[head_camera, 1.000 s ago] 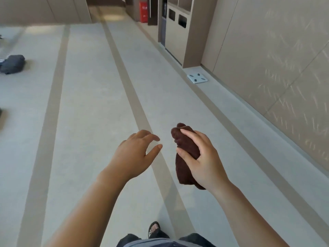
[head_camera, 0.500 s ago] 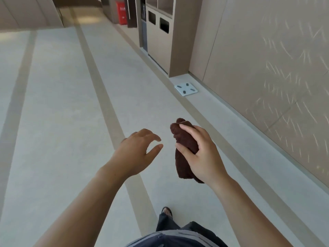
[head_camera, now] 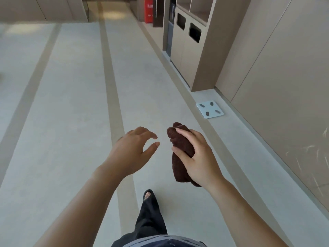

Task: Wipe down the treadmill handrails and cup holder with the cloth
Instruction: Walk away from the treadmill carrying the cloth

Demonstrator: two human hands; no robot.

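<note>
Now, from the head camera, the right hand (head_camera: 199, 157) holds a dark brown cloth (head_camera: 180, 164). Its fingers and thumb are curled round the middle of the cloth, which is bunched up, with one end poking out above the hand and one hanging below. The left hand (head_camera: 128, 154) is just beside it and holds nothing. Its fingers are bent a little and its thumb sticks out, so it is half open, and it does not touch the cloth. Both hands look the same as they did a second ago. What has changed is the room around them. The white bathroom scale (head_camera: 210, 110) on the floor (head_camera: 71, 104) by the wall (head_camera: 284, 77) is now nearer and lower in the picture. The tan bin cabinet (head_camera: 188, 43) with two dark holes is nearer too, and so is the red box (head_camera: 148, 10) far down the hall. One foot in a black sandal (head_camera: 148, 195) is stepping out in front. So I think the person is walking along with the cloth. No treadmill, handrail or cup holder can be seen, so no wiping has started. The person must first reach the treadmill.
</note>
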